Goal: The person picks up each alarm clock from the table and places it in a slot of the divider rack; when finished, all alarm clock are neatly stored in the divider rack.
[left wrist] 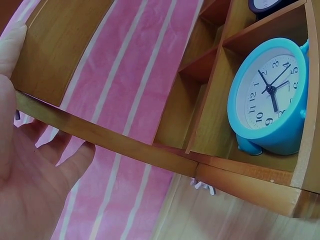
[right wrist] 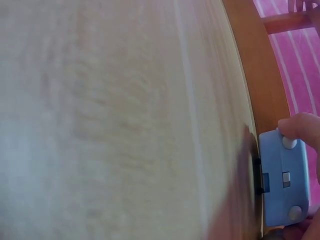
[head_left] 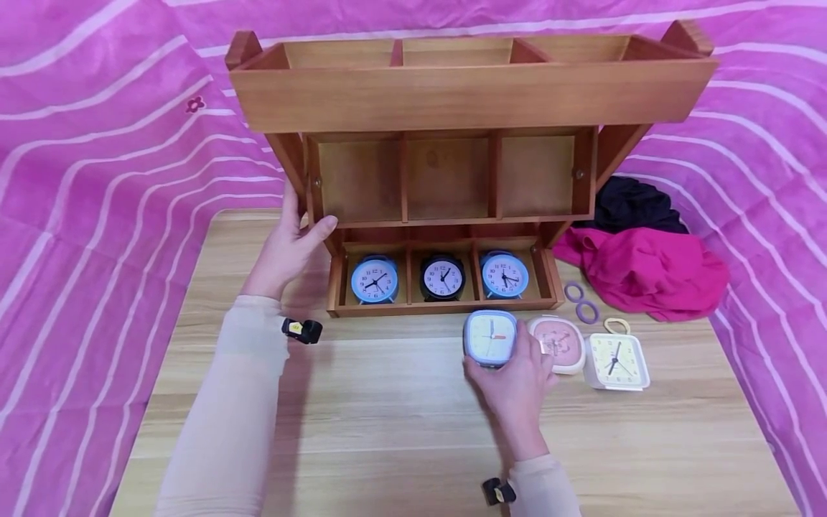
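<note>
Pale-blue square clock [head_left: 490,337] face-up in right hand [head_left: 517,391]

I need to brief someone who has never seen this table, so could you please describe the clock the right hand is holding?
Start at the wooden shelf unit at the back of the table. Just before its bottom row stand three square clocks. The one meant is the leftmost, the pale blue square clock, in the right hand; its neighbours are pink and cream, untouched.
</note>
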Tool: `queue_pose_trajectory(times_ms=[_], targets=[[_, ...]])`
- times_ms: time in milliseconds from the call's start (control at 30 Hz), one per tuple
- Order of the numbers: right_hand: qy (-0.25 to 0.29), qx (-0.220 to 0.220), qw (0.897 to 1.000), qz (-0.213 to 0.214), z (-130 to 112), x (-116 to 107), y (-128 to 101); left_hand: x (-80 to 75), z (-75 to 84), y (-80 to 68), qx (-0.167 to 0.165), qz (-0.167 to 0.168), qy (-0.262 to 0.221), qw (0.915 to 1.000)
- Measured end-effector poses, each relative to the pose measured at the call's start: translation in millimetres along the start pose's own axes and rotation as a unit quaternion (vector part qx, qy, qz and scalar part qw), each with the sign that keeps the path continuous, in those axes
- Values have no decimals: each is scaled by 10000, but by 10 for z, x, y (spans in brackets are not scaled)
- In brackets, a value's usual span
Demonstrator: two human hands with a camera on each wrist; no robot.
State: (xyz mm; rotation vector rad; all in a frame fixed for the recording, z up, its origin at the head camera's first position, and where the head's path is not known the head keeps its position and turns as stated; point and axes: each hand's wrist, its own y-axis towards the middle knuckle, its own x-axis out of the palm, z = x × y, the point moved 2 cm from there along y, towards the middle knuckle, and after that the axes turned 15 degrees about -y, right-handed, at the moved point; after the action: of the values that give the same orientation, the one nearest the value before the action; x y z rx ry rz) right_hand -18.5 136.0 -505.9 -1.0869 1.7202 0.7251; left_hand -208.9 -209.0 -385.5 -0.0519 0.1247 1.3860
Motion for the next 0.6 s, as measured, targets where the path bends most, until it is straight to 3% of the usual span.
queue_pose_trajectory(times_ms=[167,300,400,600], targets=[[206,-14,9996,185,-39,-36,-31,0,-5,4,3,-23,27,10000],[655,-148,9964,508,-187,-198,-39,0,-13,18,15,-2,33,10000],[1100,-408,9897,819,-389,-369,-12,-5,-13,24,60,1,7,10000],[1713,-1214,9666,1469,-924,-656,125,-8,-18,21,29,-15,39,10000]])
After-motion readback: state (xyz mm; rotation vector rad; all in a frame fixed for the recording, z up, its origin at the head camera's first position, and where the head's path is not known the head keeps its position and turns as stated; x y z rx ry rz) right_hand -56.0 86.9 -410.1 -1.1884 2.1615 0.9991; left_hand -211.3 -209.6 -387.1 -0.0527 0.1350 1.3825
